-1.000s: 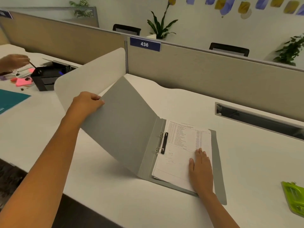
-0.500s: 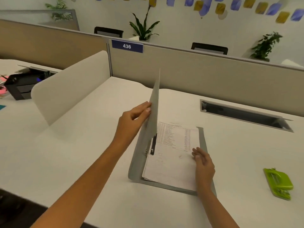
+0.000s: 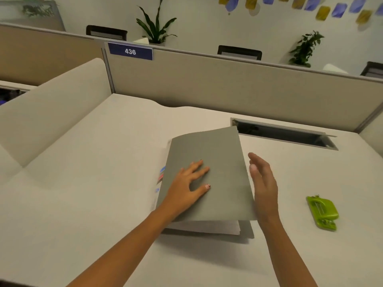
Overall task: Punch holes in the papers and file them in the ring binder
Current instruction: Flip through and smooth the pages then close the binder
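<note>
Now the grey ring binder (image 3: 215, 162) lies on the white bench (image 3: 93, 204), its cover down over the papers (image 3: 207, 227), whose edges show at the near side. The left hand (image 3: 186, 187) presses flat on the cover, fingers spread. The right hand (image 3: 262, 183) hovers released beside its right edge. A green hole punch (image 3: 322, 213) sits well apart to the right.

A white desk (image 3: 87, 199) fills the foreground, with a cable slot (image 3: 284, 134) near its far edge. Beige partitions (image 3: 228, 88) rise behind it, one carrying a blue sign (image 3: 130, 51) reading 436. Beyond stand dark chair backs (image 3: 239, 52), potted plants (image 3: 155, 25) and a white wall (image 3: 207, 19) dotted with blue and yellow shapes.
</note>
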The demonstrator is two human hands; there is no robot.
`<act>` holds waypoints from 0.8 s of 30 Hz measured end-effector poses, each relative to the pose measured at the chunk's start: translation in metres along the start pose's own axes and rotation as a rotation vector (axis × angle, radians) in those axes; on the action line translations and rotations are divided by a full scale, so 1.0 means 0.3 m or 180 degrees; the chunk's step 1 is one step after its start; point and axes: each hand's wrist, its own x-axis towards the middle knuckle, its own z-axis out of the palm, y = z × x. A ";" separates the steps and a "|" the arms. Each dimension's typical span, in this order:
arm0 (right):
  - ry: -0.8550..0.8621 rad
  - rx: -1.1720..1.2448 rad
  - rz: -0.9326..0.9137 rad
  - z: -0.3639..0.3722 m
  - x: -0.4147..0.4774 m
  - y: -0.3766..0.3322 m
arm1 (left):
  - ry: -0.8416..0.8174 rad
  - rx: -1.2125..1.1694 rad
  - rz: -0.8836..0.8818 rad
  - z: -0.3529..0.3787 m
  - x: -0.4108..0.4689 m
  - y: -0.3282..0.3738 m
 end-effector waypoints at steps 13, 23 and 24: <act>-0.0743 -0.2470 0.0029 0.153 -0.111 0.334 | -0.0241 0.1953 0.0045 0.210 0.001 -0.107; -0.0630 -0.3211 -0.0098 0.172 -0.125 0.374 | -0.0181 0.2391 0.0080 0.305 -0.032 -0.197; -0.0620 -0.3236 -0.0099 0.172 -0.125 0.375 | -0.0153 0.2385 0.0089 0.308 -0.032 -0.202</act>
